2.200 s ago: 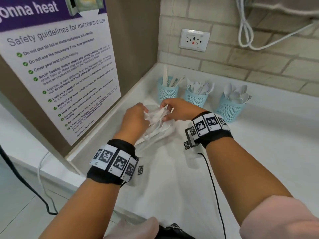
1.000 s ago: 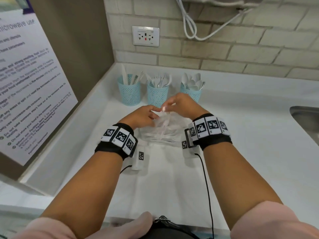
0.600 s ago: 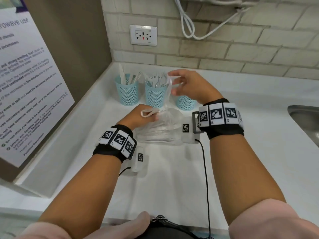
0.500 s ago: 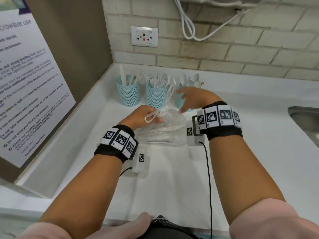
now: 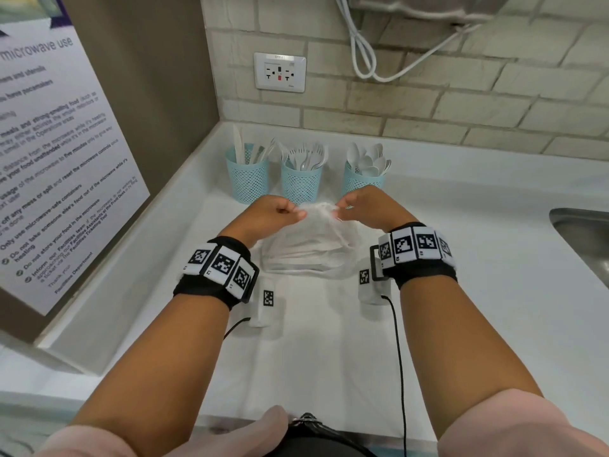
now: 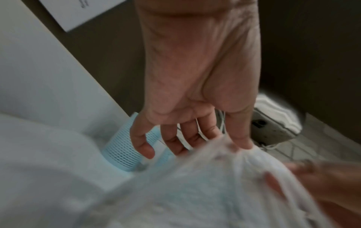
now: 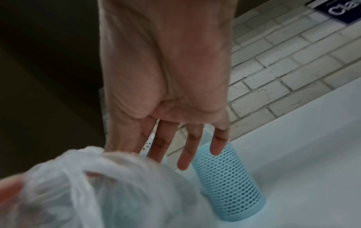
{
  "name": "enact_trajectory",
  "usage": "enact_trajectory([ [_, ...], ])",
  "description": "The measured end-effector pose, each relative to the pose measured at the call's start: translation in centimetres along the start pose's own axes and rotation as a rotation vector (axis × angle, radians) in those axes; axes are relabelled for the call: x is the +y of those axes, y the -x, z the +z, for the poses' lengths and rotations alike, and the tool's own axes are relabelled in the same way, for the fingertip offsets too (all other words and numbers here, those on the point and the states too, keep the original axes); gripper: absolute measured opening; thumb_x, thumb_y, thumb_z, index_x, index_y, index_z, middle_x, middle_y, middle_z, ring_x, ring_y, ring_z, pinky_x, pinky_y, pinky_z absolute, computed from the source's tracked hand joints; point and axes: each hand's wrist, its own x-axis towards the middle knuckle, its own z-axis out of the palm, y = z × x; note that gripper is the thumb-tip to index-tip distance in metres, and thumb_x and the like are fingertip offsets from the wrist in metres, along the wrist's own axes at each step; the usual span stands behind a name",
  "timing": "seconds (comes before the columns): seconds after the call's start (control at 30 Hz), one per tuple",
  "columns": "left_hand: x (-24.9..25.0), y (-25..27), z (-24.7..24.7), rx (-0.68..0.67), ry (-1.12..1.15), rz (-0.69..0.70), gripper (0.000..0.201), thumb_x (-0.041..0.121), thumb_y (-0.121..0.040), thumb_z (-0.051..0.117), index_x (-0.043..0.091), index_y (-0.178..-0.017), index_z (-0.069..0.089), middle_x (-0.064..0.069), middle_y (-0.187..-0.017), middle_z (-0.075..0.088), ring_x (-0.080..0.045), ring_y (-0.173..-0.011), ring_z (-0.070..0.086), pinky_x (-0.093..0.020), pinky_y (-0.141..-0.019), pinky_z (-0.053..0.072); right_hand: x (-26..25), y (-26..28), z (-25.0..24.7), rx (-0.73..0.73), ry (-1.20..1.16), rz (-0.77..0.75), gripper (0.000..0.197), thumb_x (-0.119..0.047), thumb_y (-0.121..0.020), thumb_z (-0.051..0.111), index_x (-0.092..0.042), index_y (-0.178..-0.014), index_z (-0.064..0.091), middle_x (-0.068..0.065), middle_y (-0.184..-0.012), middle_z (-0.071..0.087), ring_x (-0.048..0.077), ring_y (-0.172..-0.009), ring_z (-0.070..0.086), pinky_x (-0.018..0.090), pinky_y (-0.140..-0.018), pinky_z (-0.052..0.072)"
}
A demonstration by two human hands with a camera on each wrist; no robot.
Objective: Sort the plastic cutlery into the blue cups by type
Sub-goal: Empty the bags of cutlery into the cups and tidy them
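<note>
Three blue mesh cups stand in a row at the back of the counter: the left cup [image 5: 247,181] holds knives, the middle cup [image 5: 301,184] forks, the right cup [image 5: 361,181] spoons. In front of them lies a clear plastic bag [image 5: 306,255] with white cutlery inside. My left hand [image 5: 291,213] pinches the left side of the bag's mouth. My right hand [image 5: 341,210] pinches the right side. In the left wrist view thumb and forefinger pinch the bag [image 6: 195,185], the other fingers loose. The right wrist view shows the thumb on the bag [image 7: 93,177] beside a blue cup [image 7: 228,185].
The white counter [image 5: 329,341] ends at a brown side panel with a poster [image 5: 59,159] on the left and a brick wall with a socket [image 5: 280,72] behind. A steel sink [image 5: 583,239] is at the right edge. A black cable [image 5: 398,357] runs from my right wrist.
My right hand had gone up to the cups and has come back down to the bag's mouth. The left hand kept its hold on the bag.
</note>
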Motion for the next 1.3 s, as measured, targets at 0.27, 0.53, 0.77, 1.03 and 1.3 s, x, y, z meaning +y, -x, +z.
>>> enact_trajectory([
  [0.27, 1.2, 0.3, -0.4, 0.019, 0.046, 0.036, 0.016, 0.025, -0.088, 0.064, 0.01, -0.085, 0.064, -0.004, -0.087, 0.062, -0.01, -0.083, 0.055, -0.016, -0.078, 0.043, -1.1, 0.3, 0.4, 0.05, -0.162, -0.091, 0.013, -0.009, -0.082, 0.07, -0.007, -0.094, 0.072, -0.011, -0.07, 0.062, -0.011, -0.056, 0.054, 0.001, -0.061, 0.039],
  [0.53, 2.7, 0.5, 0.0, 0.017, 0.094, 0.017, 0.021, 0.034, -0.088, 0.062, 0.014, -0.081, 0.064, -0.004, -0.083, 0.057, -0.011, -0.076, 0.048, -0.021, -0.067, 0.037, -2.2, 0.4, 0.9, 0.074, -0.432, -0.143, 0.009, -0.006, -0.082, 0.069, -0.008, -0.091, 0.068, 0.002, -0.079, 0.066, 0.006, -0.073, 0.061, 0.018, -0.079, 0.049],
  [0.77, 3.2, 0.9, -1.1, 0.063, 0.205, 0.039, 0.015, 0.029, -0.089, 0.062, 0.018, -0.08, 0.063, -0.002, -0.09, 0.065, -0.01, -0.082, 0.058, -0.017, -0.075, 0.046, -1.8, 0.3, 0.1, 0.099, -0.543, -0.131, 0.012, -0.01, -0.088, 0.063, -0.016, -0.077, 0.063, -0.014, -0.056, 0.063, -0.002, -0.052, 0.053, 0.014, -0.058, 0.041],
  [1.03, 5.4, 0.4, -3.3, 0.27, 0.362, 0.07, 0.023, 0.03, -0.096, 0.051, 0.019, -0.077, 0.059, 0.005, -0.073, 0.056, -0.014, -0.075, 0.051, -0.027, -0.073, 0.04, -3.3, 0.9, -2.4, 0.241, -0.709, -0.166, 0.022, -0.018, -0.099, 0.043, -0.018, -0.084, 0.06, -0.007, -0.061, 0.053, 0.005, -0.057, 0.056, 0.022, -0.064, 0.047],
  [1.3, 8.6, 0.8, -3.2, 0.269, 0.358, 0.058, 0.033, 0.032, -0.101, 0.036, 0.023, -0.08, 0.059, 0.007, -0.064, 0.05, -0.01, -0.067, 0.054, -0.029, -0.071, 0.043, -6.9, 1.1, -1.7, 0.104, -0.013, -0.169, 0.029, -0.036, -0.077, 0.074, -0.008, -0.085, 0.074, 0.001, -0.069, 0.065, 0.011, -0.065, 0.056, 0.025, -0.063, 0.043],
])
